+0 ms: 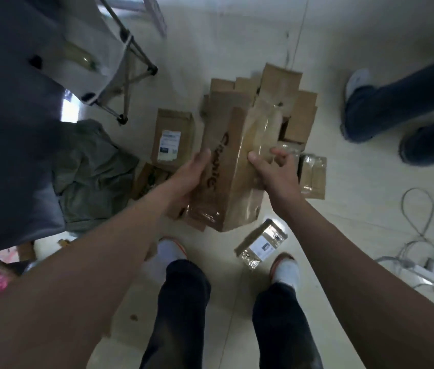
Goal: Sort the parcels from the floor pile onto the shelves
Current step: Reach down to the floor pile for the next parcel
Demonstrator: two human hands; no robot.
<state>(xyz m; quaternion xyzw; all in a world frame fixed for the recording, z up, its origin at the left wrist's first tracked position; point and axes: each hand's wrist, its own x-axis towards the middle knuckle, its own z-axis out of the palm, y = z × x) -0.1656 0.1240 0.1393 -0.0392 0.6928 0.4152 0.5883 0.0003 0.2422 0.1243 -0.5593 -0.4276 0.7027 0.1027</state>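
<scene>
Both hands hold one long brown parcel (233, 169) above the floor pile (264, 102) at twelve o'clock — left hand (193, 177) grips one side, right hand (274, 169) the other. Pickup step — next, probably carrying it to shelves, unseen here.

Box (226, 169) above parcel pile (277, 102); lone parcel (172, 137) left of pile; small parcel (261, 243) beside right foot (284, 267).

Bare floor (237, 35) lies open beyond the parcel pile (261, 102), hemmed by a folding stand (128, 83) left and another person's legs (397, 102) right.
</scene>
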